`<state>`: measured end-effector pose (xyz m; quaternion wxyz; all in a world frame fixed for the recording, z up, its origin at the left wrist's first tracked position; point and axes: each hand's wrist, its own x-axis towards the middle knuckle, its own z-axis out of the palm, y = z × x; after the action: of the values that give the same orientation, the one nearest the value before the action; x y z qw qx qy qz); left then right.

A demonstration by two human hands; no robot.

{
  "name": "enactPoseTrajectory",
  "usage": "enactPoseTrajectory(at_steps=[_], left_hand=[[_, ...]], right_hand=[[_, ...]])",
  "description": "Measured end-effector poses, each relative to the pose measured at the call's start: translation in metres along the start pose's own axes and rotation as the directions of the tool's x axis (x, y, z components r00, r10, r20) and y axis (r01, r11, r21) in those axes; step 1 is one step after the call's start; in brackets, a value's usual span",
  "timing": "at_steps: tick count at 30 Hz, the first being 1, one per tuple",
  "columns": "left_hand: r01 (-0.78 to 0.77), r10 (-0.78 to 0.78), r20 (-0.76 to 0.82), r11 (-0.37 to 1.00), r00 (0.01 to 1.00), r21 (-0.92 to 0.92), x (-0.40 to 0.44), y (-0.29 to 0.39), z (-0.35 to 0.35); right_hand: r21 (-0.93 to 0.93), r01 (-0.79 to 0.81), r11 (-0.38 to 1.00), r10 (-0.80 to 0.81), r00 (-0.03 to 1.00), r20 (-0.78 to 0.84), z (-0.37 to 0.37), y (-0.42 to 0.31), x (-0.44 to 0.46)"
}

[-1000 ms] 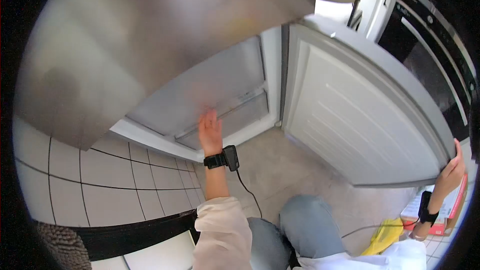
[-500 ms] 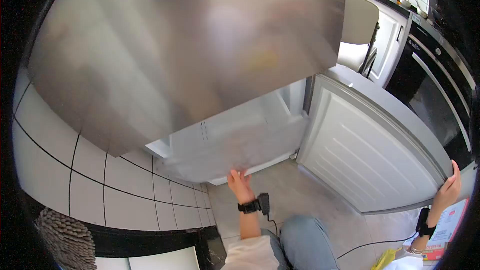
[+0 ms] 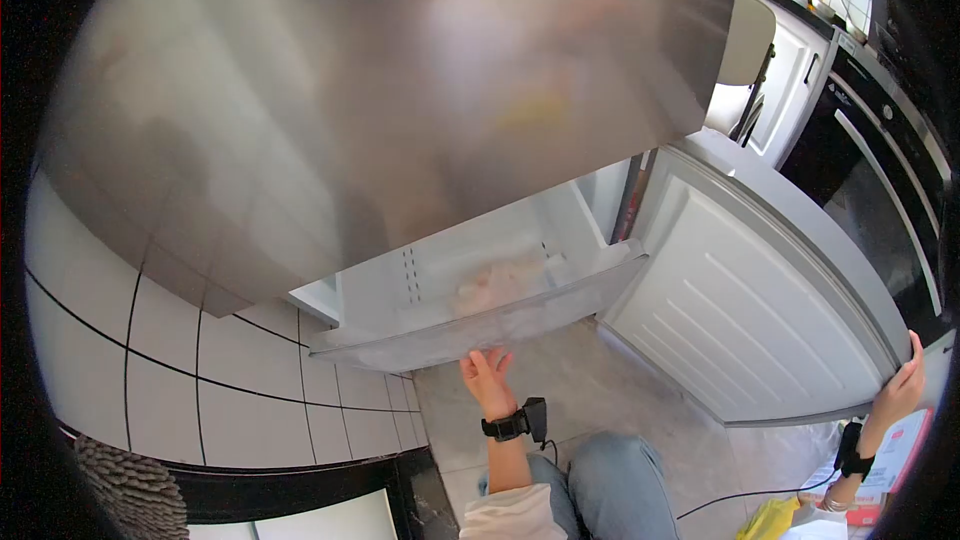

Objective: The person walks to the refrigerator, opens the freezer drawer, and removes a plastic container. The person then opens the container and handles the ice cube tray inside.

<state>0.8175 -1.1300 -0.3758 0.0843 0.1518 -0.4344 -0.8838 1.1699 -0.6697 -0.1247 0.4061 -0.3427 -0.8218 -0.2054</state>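
Centre of frame, low: a translucent drawer (image 3: pixel 500 325) stands partly out of the fridge, beneath the brushed upper door (image 3: pixel 400 90) that fills the upper left. A pale pinkish blur shows behind its front panel; cannot tell what it is.

Left hand (image 3: pixel 488 385) just below centre, fingers bent at the drawer's lower edge, near its middle. Whether they hook beneath or merely touch: cannot tell. Right hand (image 3: pixel 900 388), far right, closed round the outer edge of the open lower door (image 3: pixel 780 310).

On working it well: the middle hold seems sound; an even, level draw should keep the drawer from skewing in its runners. A fuller hook of the fingers would likely carry the weight better than tips alone. The drawer's right end sits close beside the door's inner face, so the door wants holding wide. Knees (image 3: pixel 620 480), bottom centre, are near the line of travel; better kept back. The thin cable (image 3: pixel 740 493) at lower right should hang slack, clear of the door's bottom corner.
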Motion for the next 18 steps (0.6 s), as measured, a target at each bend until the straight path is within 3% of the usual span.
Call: enactPoseTrajectory(at_steps=[5, 8, 14, 17, 18], left_hand=[[0.043, -0.053, 0.075, 0.99, 0.996, 0.133, -0.011, 0.025, -0.002], [0.193, -0.163, 0.185, 0.968, 0.969, -0.161, 0.0, 0.023, -0.014], [0.22, -0.224, 0.028, 0.916, 0.974, -0.337, -0.011, 0.016, 0.004], [0.257, -0.164, 0.264, 0.893, 0.951, -0.369, -0.011, -0.01, -0.02], [0.257, -0.151, 0.269, 0.868, 0.951, -0.424, -0.015, -0.012, -0.021]], right_hand=[[-0.005, 0.008, 1.0, -0.008, 1.0, -0.003, -0.001, -0.001, 0.001], [-0.015, -0.003, 1.0, 0.003, 1.0, -0.016, -0.001, -0.007, 0.003], [-0.022, 0.002, 1.0, -0.002, 1.0, -0.016, 0.003, -0.01, 0.011], [0.04, 0.041, 0.998, -0.04, 0.999, -0.017, 0.013, -0.003, 0.016], [0.044, 0.034, 0.998, -0.034, 0.999, -0.008, 0.016, 0.002, 0.017]])
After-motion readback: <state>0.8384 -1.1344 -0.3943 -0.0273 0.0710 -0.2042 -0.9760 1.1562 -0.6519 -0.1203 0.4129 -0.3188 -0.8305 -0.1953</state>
